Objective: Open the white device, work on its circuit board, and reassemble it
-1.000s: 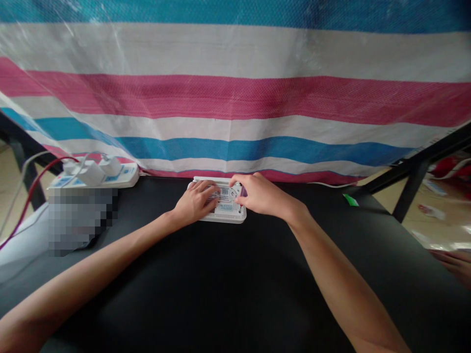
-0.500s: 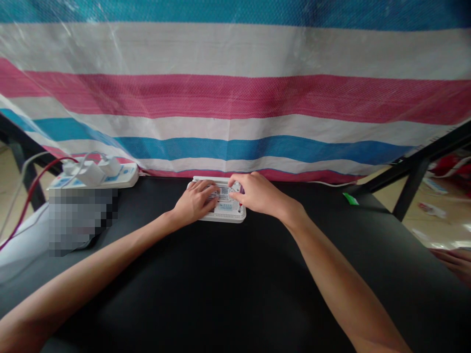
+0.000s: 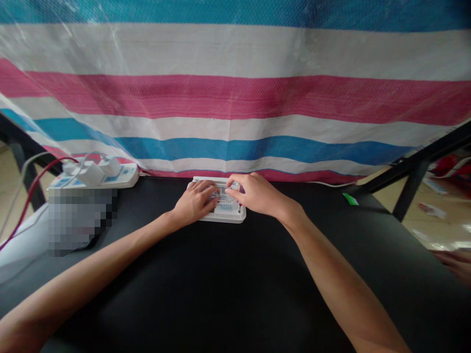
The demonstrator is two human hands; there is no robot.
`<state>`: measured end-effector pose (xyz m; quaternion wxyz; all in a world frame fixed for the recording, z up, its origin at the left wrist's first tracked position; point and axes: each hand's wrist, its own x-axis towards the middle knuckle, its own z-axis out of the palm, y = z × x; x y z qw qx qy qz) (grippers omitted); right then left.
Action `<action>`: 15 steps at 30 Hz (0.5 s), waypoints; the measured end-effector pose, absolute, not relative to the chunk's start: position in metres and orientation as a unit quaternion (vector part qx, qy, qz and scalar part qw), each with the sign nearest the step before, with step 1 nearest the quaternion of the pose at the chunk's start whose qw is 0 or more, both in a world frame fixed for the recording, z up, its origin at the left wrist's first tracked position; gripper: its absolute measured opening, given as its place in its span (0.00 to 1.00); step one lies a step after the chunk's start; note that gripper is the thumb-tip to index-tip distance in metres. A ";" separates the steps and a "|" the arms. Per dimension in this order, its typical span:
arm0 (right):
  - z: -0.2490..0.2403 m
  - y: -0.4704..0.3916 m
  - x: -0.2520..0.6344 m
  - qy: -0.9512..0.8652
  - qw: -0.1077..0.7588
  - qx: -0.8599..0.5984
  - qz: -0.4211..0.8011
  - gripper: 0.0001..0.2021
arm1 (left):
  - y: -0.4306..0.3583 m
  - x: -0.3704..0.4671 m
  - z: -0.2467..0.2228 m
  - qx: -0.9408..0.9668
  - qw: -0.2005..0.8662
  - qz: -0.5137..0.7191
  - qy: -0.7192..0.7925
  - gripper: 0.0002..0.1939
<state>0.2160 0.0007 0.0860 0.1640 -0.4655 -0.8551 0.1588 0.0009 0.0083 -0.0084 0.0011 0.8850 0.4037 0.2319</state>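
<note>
A white, flat plastic case (image 3: pixel 230 215) with perforated vents and a pale label lies on the black table, close to the hanging sheet. It looks like the underside of a router, but I cannot be sure. My left hand (image 3: pixel 195 200) rests on its left side, fingers stretched over the top and thumb lower down. Over the right part is my right hand (image 3: pixel 253 193), its thumb and index finger curled towards each other in a pinch. Whatever may be between those fingertips is too small to make out. A dark and red spot shows on the case beneath that hand.
A white power strip (image 3: pixel 127 175) with plugs and cables stands at the left, behind a blurred-out flat object (image 3: pixel 81 220). At the right lies a small green packet (image 3: pixel 350 199). A striped sheet (image 3: pixel 228 98) closes off the back. Part of another person's hand (image 3: pixel 454 262) shows at the right edge.
My right thumb and index fingertips have shifted slightly left over the case. My left hand and the case stay where they were.
</note>
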 end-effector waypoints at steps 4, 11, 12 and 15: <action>0.086 0.000 0.216 -0.856 0.169 -0.460 0.165 0.07 | 0.008 0.001 -0.008 0.885 0.000 0.233 0.403 0.14; 0.084 0.001 0.217 -0.857 0.191 -0.438 0.195 0.06 | 0.008 0.001 -0.009 0.884 0.002 0.235 0.403 0.15; 0.083 0.001 0.216 -0.856 0.196 -0.435 0.199 0.06 | 0.008 0.001 -0.009 0.884 0.003 0.236 0.404 0.15; 0.080 0.002 0.216 -0.852 0.211 -0.431 0.208 0.07 | 0.008 0.001 -0.009 0.882 0.006 0.242 0.404 0.15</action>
